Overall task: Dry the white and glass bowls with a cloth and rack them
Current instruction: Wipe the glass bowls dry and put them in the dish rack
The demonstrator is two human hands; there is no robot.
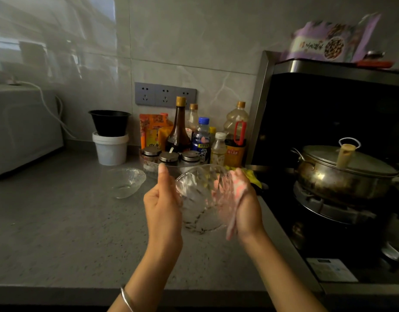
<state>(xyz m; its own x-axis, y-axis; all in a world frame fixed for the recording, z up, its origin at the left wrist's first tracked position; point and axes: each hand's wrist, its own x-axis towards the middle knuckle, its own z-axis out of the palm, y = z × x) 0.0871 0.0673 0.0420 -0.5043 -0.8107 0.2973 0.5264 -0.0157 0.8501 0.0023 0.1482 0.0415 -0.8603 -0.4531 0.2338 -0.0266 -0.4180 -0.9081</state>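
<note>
Head view. The held glass bowl (203, 194) is tipped above the grey counter (59, 221), mouth up and away, base toward the wearer. The glass is clear and ribbed. Its left side is gripped by the left hand (162, 206), thumb straight up, other fingers hidden. A pink-and-white cloth (237, 192) is pressed to its right wall by the right hand (248, 208), fingers curled round it. Counted: two glass bowls, the second glass bowl (126, 182) upright on the counter; one cloth.

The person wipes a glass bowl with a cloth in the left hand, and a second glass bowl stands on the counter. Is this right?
Not quite: the head view shows the cloth in the right hand; the left hand holds the glass bowl. The second glass bowl does stand on the counter.
</note>
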